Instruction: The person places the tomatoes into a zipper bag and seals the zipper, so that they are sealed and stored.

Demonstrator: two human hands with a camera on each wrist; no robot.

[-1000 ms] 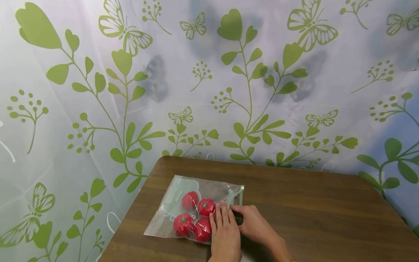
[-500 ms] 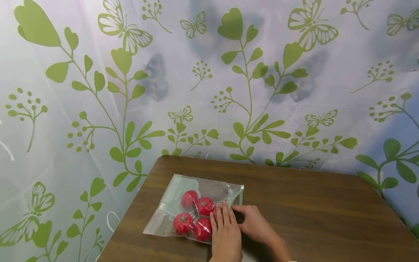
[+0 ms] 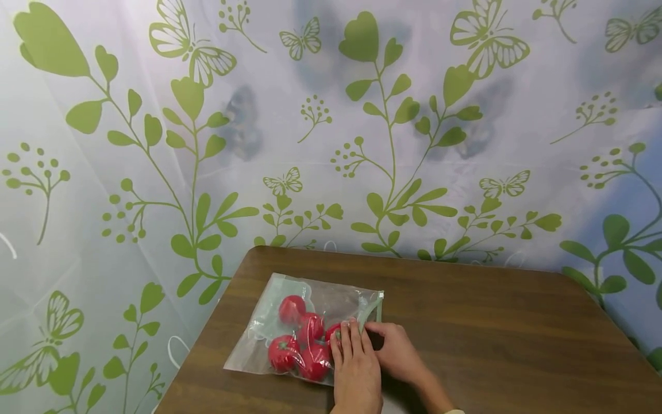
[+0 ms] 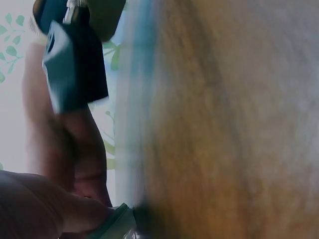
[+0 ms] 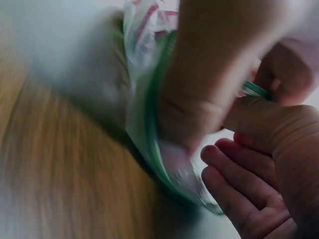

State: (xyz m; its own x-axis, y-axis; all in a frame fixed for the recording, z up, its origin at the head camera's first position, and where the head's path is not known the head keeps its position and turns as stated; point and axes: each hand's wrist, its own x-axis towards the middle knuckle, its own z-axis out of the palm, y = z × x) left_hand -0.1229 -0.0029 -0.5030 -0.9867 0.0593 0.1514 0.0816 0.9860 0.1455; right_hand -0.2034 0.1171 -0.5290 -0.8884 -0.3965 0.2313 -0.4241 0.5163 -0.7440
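Observation:
A clear zip bag [image 3: 338, 293] with a pale green printed panel lies on the table, its green-edged mouth to the right. Several red tomatoes [image 3: 283, 353] are inside it. My left hand [image 3: 357, 368] lies over the mouth end, fingers pointing away and covering part of one tomato. In the left wrist view its thumb [image 4: 75, 211] holds the green rim [image 4: 115, 221]. My right hand [image 3: 398, 353] grips the mouth from the right, its fingertips close beside the left fingers. The right wrist view shows the mouth's green rim [image 5: 154, 104] spread apart around the fingers.
The dark brown wooden table [image 3: 491, 328] has rounded far corners. Behind it and to the left hangs a pale curtain [image 3: 310, 121] with green leaves and butterflies. A dark device [image 4: 75, 69] is strapped at the right wrist.
The tomatoes have shifted left inside the bag, and another one now shows beside the left fingertips. Both hands stay at the bag's mouth, nearly in place.

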